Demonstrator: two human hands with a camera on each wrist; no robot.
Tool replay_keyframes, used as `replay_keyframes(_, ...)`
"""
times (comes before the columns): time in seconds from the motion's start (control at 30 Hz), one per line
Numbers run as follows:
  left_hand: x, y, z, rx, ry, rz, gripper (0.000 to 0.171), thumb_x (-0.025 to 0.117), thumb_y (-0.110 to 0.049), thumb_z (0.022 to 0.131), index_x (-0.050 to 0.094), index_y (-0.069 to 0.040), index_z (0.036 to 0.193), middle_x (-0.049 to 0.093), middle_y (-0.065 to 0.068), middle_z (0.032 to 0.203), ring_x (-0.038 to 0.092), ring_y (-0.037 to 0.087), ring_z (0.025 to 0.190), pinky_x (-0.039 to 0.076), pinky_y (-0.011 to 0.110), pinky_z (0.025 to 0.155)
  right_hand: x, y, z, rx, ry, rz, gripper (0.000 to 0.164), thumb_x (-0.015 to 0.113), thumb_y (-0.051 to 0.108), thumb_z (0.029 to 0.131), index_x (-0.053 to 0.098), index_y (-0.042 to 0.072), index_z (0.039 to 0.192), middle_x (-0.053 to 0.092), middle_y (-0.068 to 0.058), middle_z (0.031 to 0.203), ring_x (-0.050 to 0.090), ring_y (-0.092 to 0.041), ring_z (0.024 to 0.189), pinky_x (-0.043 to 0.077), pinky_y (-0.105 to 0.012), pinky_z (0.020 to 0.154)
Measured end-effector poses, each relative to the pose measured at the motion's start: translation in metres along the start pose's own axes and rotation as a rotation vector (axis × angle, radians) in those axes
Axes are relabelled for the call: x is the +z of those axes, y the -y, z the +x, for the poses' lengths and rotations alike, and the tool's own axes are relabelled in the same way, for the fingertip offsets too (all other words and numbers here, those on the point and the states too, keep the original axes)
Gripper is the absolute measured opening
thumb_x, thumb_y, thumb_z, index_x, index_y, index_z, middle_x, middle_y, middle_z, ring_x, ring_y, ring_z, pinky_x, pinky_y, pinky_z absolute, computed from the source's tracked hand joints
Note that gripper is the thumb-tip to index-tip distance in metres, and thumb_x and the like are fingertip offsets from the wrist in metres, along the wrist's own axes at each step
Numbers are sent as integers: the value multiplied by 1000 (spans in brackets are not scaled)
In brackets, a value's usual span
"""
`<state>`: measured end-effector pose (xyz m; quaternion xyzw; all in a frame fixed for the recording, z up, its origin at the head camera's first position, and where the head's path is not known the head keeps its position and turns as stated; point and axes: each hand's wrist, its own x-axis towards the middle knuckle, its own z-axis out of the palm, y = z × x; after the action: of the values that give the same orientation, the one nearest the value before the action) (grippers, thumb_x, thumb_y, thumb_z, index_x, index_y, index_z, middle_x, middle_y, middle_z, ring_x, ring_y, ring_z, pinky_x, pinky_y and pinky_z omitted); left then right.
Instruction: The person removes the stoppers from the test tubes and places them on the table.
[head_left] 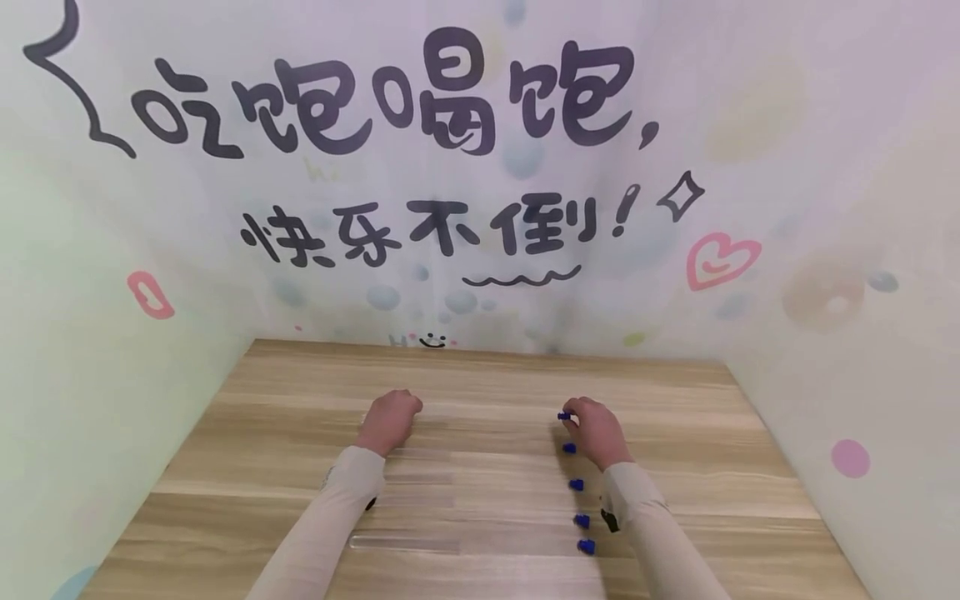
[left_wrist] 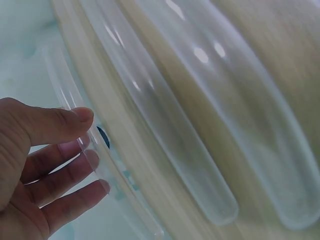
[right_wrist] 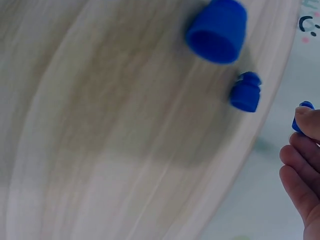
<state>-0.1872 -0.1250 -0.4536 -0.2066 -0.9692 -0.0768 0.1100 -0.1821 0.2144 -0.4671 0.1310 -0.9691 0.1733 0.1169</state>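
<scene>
In the head view my left hand (head_left: 392,422) is over the far left part of the table. The left wrist view shows this hand (left_wrist: 47,160) pinching a clear test tube (left_wrist: 67,89) between thumb and fingers. Beside it lie two more clear tubes (left_wrist: 160,120) with rounded ends. Over on the right, my right hand (head_left: 598,431) holds a small blue cap (head_left: 564,416) at its fingertips. The right wrist view has that cap (right_wrist: 296,123) pinched by thumb and finger. Other blue caps (head_left: 576,484) stand in a row running toward me, one with a hollow open end (right_wrist: 216,45).
The wood-grain table (head_left: 510,467) reaches back to a printed cloth wall (head_left: 480,308) with dark lettering. Pale walls (head_left: 885,350) flank both sides. A clear tube (head_left: 405,543) lies near the front, beside my left forearm.
</scene>
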Motion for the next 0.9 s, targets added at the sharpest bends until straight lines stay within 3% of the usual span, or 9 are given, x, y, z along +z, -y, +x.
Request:
replay_keyframes(0.33,10,4,-2,-15,36,-14,30,58,17,73,61,-10,61,62,8,67,61,24,64,50,37,54,10,-9,-4,34,109,-33,14,75,6,79,73,2,91,67,-9,87,66,-22,76,55,-36,69)
replay_keyframes(0.63,15,5,1,-21,38,4,28,62,18,71,62,-9,62,62,7,67,61,23,65,50,37,55,17,-14,-4,57,120,-47,14,73,3,79,74,2,93,68,-11,88,67,-24,79,55,-37,69)
replay_keyframes(0.9,25,7,7,-19,71,83,23,70,10,75,64,-10,65,64,7,68,62,20,64,52,35,54,15,-14,-2,57,127,-63,14,69,0,81,74,2,94,67,-12,88,67,-25,78,55,-37,67)
